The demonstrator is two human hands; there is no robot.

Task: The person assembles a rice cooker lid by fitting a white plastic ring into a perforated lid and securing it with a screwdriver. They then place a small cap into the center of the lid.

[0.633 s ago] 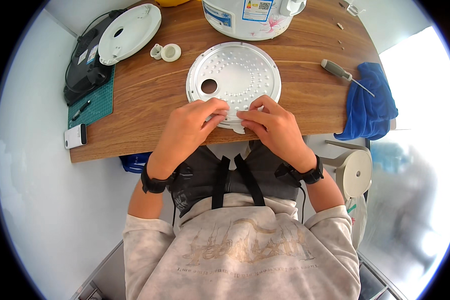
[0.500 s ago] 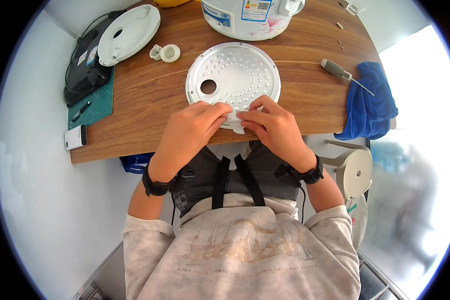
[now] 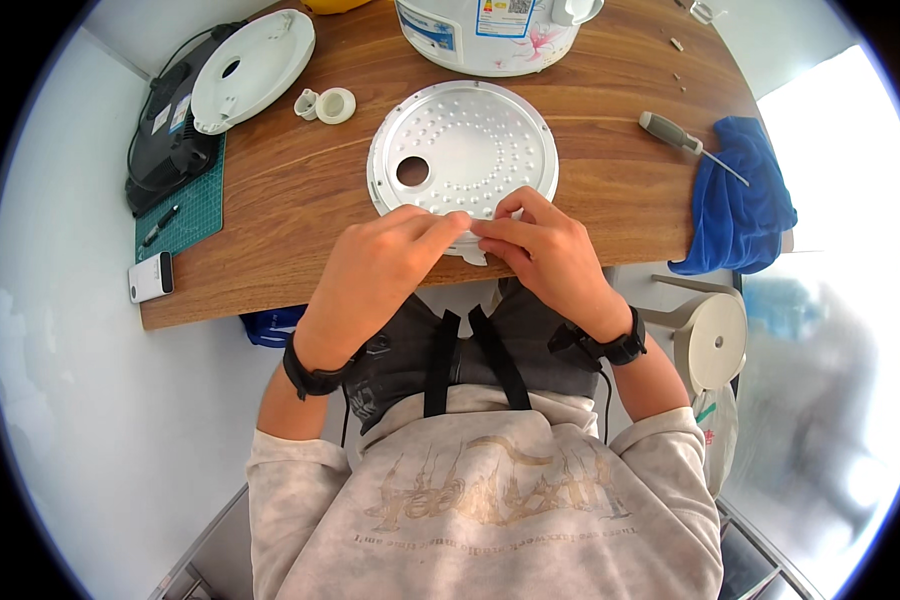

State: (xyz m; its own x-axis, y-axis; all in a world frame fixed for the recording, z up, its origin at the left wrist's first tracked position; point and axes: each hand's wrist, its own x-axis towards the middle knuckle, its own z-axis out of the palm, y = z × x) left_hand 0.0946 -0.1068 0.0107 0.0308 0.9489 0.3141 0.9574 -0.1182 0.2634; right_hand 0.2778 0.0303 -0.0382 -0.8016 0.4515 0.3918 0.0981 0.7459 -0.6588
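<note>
A round silvery metal plate (image 3: 470,145), dotted with bumps and pierced by one large hole, lies on the table in front of me. It looks like the inner lid of a rice cooker. My left hand (image 3: 395,255) is closed in a pinch over its near rim. Right beside it, my right hand (image 3: 542,250) also pinches, fingertips almost touching the left ones. Whatever small thing is between the fingers is hidden. Just below the fingertips a pale tab (image 3: 474,258) sticks out from the near rim.
A white rice cooker body (image 3: 490,50) stands behind the plate. Far left are a white lid cover (image 3: 255,70), a black appliance (image 3: 175,130), small white caps (image 3: 335,105), a green cutting mat (image 3: 195,215) and a white device (image 3: 151,278). At right, a screwdriver (image 3: 670,132) rests against a blue cloth (image 3: 735,200).
My left fingers have shifted slightly right and up, closer to the right fingertips. My right hand has barely moved. The whole view has shifted a little.
</note>
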